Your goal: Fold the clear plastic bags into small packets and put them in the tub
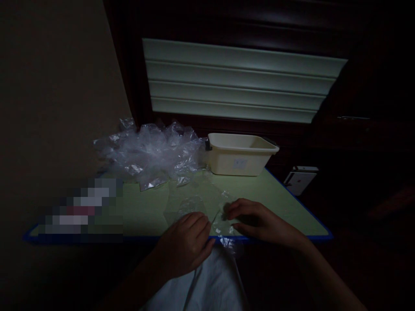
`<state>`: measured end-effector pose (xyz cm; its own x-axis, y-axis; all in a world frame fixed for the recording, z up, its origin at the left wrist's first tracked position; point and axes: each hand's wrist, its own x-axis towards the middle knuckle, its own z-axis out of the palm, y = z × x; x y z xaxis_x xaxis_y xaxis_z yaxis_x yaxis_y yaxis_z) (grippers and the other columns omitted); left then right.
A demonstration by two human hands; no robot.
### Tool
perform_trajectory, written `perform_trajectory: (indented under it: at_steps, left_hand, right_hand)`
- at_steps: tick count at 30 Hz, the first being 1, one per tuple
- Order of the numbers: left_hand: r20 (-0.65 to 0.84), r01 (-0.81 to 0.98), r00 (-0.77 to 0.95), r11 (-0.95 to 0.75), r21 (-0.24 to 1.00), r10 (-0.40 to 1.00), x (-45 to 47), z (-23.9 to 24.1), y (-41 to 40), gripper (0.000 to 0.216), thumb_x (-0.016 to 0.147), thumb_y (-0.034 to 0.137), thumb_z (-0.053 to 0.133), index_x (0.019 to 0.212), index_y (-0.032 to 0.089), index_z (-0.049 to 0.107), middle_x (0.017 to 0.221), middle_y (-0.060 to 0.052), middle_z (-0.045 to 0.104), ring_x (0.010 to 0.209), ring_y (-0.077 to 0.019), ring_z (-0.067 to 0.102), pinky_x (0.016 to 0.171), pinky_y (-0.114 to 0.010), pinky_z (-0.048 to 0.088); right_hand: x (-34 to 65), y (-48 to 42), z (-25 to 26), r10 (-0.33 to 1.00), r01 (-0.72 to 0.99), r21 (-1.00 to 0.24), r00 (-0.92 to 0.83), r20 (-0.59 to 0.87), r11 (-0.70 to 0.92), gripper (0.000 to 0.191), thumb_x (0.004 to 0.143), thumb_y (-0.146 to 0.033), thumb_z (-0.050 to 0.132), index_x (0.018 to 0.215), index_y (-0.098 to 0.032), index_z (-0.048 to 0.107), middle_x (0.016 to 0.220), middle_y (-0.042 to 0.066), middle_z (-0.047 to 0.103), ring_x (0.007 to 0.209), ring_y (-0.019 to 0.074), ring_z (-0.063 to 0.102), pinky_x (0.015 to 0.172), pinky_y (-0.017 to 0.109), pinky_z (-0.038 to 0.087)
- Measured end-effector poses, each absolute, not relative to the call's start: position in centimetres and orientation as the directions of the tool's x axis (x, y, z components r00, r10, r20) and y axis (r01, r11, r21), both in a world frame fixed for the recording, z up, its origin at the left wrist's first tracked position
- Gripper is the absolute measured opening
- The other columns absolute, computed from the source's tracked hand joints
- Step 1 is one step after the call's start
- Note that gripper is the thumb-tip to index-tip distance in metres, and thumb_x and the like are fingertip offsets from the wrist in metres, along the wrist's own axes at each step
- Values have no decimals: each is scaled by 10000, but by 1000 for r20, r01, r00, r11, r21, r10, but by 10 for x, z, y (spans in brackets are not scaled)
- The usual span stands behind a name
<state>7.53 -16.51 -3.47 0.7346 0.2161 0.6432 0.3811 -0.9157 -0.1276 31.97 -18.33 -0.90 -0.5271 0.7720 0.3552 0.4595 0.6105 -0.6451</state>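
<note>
A thin clear plastic bag (223, 222) lies spread near the front edge of the green table, part of it drooping over the blue rim. My left hand (188, 244) is closed on the near side of this bag, its fingers curled and the back of the hand facing up. To its right, my right hand (259, 220) has thumb and fingers apart, the fingertips close to the bag; whether they touch it is too dark to tell. Behind both hands sits a large heap of crumpled clear plastic bags (155, 151).
A cream plastic bin (241, 157) with dark handles and a small label stands at the back of the table (142, 211). Something blurred out lies at the left end. Behind rises a dark wooden door with pale slats (233, 82). A white box (301, 179) is beyond the right edge.
</note>
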Motion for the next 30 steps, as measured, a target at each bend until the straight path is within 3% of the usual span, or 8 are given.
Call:
perform_trajectory:
  at_steps: [7,18,27,30]
  left_hand:
    - [644,384,733,-914,-129,217,76,-34,-165,241,941,184,419,923,68,629,889,-154,660,886,-268,622,791,-405,570]
    - [648,397,729,-907,-139,219,77,-34,-166,299,964,191,360,930,65,629,873,-142,651,862,-267,619,779,-393,565]
    - [663,409,721,-896,-174,201,78,-35,-165,337,977,191,334,909,64,638,846,-143,655,845,-262,619,761,-385,556]
    - [665,412,724,-889,-200,186,77,-36,-166,367,989,204,308,925,66,641,827,-134,662,800,-256,624,747,-387,555]
  right_hand:
    - [318,-186,-5,780,470,-648,-526,341,600,217,875,-147,617,1067,-226,682,1066,70,643,1029,185,606,927,374,481]
    - [305,-170,2,755,451,-612,-477,450,650,121,907,-190,569,940,-185,686,977,84,676,943,189,634,845,345,509]
    - [283,-157,-1,800,584,-552,-363,478,595,76,875,-149,595,854,-154,668,868,77,654,830,196,624,767,335,496]
    - [280,-156,-6,806,625,-525,-334,489,578,79,865,-158,615,928,-138,659,899,94,652,842,216,618,766,359,491]
